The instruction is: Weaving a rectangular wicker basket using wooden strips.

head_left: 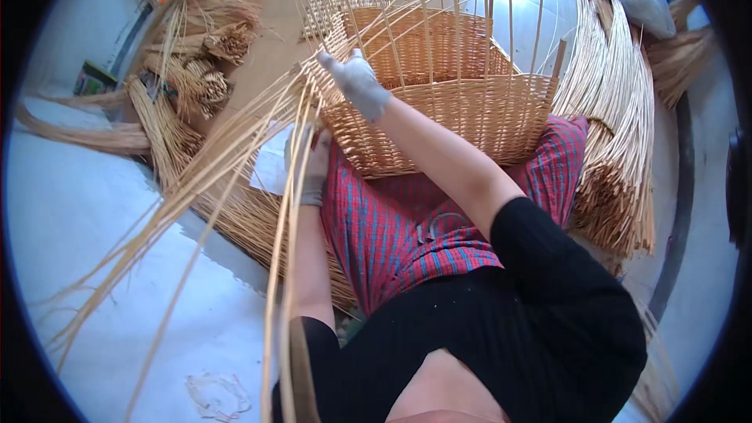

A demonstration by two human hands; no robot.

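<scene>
A half-woven wicker basket [439,121] rests on my lap, on a red and blue checked cloth [368,223]. Tall upright wicker stakes rise from its rim. My right hand [359,84], in a pale grey glove, reaches across to the basket's left corner. Its fingers bend around something there that I cannot make out, and the thumb points up. Lower down, just outside the same corner, is my left hand [312,163], gloved too. Long loose wicker strands [227,160] fan out from the corner toward the lower left, partly covering the left hand and hiding its fingers.
A thick bundle of wicker rods [607,125] lies at the right, with a clear plastic bag [646,4] behind it. More bundles [184,82] are piled at the left. Woven wicker pieces [345,8] lie on the floor beyond the basket. White paper [272,158] is beside my left hand.
</scene>
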